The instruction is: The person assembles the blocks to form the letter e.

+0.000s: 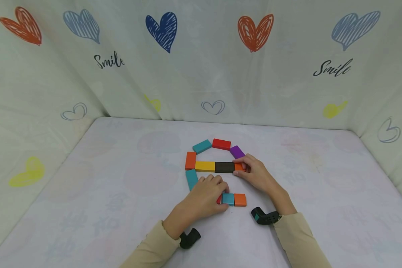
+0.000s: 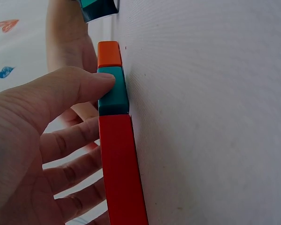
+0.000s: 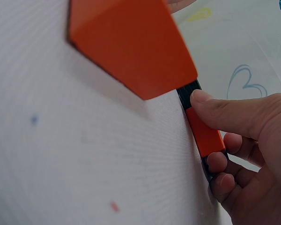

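My left hand (image 1: 202, 197) pinches a small teal block (image 1: 228, 199) in the front row, thumb on the near side and fingers behind. That block sits between an orange block (image 1: 240, 200) and a long red block (image 2: 122, 164), which the hand mostly covers in the head view. Farther back, my right hand (image 1: 256, 173) grips an orange block (image 3: 206, 132) between thumb and fingers. It forms the right end of the middle row, against a black block (image 1: 225, 167); a yellow block (image 1: 205, 166) continues that row leftward.
An arch of blocks stands behind: an orange block (image 1: 190, 160), a teal block (image 1: 202, 146), a red block (image 1: 221, 144) and a purple block (image 1: 237, 152). Another teal block (image 1: 191, 179) slants down the left side. Black wrist devices (image 1: 264, 216) hang near the white tabletop (image 1: 321, 208).
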`<act>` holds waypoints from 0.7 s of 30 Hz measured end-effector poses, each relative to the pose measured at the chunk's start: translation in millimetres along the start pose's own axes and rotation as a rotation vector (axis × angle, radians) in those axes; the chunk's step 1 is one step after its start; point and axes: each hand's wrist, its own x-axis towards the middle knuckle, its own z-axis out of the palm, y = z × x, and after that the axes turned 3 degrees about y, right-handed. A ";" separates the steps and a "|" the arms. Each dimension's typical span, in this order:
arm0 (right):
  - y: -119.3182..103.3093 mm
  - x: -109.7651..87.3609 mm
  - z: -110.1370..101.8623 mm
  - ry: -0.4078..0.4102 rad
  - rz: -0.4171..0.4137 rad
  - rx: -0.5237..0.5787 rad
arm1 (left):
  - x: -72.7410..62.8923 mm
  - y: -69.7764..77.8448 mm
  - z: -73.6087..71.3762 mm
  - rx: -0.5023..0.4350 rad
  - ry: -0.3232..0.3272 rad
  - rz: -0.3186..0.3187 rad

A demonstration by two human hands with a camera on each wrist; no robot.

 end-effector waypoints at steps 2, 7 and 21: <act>0.0 0.0 0.0 0.000 0.001 0.001 | -0.1 -0.1 -0.1 -0.002 0.002 0.001; 0.5 0.1 0.0 0.001 -0.004 0.002 | -0.8 -1.0 -0.3 -0.007 0.013 0.011; 1.2 0.3 0.4 0.005 -0.005 -0.004 | -1.1 -1.9 1.2 -0.004 0.025 0.014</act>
